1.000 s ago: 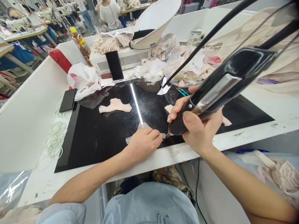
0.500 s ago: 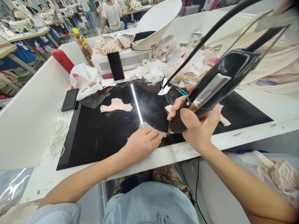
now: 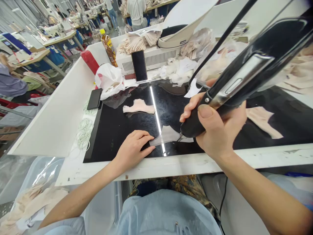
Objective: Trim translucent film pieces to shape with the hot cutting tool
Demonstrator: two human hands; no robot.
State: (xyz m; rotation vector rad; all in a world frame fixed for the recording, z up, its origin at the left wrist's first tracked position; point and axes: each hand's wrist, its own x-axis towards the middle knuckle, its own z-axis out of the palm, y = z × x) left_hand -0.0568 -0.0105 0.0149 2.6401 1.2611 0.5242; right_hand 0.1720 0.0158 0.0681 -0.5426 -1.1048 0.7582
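A translucent whitish piece [image 3: 167, 134] with a raised middle lies on the glossy black board [image 3: 110, 143]. My left hand [image 3: 134, 147] is at its left end, palm down, thumb and forefinger apart, the forefinger's tip at its edge. Wrapped in my right hand [image 3: 220, 133] is a black corded handheld tool [image 3: 244, 76] with a silver plate on its side. A thin pointed metal tip [image 3: 180, 137] shows below that hand, over the piece's right part; what it belongs to is partly hidden. Beige fabric pieces lie further back [image 3: 139, 106] and to the right [image 3: 265, 119].
Behind the board stand a propped phone [image 3: 139, 65], a white plastic bag [image 3: 110, 80] and a vented white box [image 3: 156, 58]. Another phone [image 3: 94, 99] and pale green bands [image 3: 84, 133] lie at the left. The tool's black cord [image 3: 220, 37] runs upward. People sit and stand beyond.
My left hand has moved left and its fingers have spread, uncovering the translucent piece. My right hand still holds the tool, which looks nearer. The view has shifted leftward.
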